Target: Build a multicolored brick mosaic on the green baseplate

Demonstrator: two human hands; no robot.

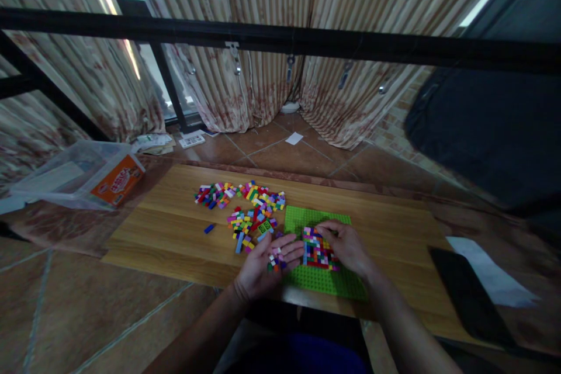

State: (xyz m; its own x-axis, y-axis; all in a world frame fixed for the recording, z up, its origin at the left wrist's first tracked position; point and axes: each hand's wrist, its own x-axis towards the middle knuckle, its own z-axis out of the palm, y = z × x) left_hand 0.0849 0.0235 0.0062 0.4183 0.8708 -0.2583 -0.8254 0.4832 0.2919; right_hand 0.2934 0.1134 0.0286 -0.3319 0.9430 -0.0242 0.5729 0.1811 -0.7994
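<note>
A green baseplate [302, 219] lies on a low wooden board [175, 228], with a patch of small multicoloured bricks [318, 250] built on its middle. My right hand [346, 242] rests on the plate, fingers curled and pinched at the upper right edge of that patch. My left hand [265, 266] lies palm up at the plate's left edge, fingers cupped round several small loose bricks [275, 261]. A heap of loose coloured bricks [245, 207] is spread on the board to the left and behind the plate.
A single blue brick [209, 228] lies apart on the board. A clear plastic box with an orange label [87, 175] sits on the tiled floor at left. A dark flat object [464, 292] and white paper [491, 272] lie at right. Curtains and a black rail stand behind.
</note>
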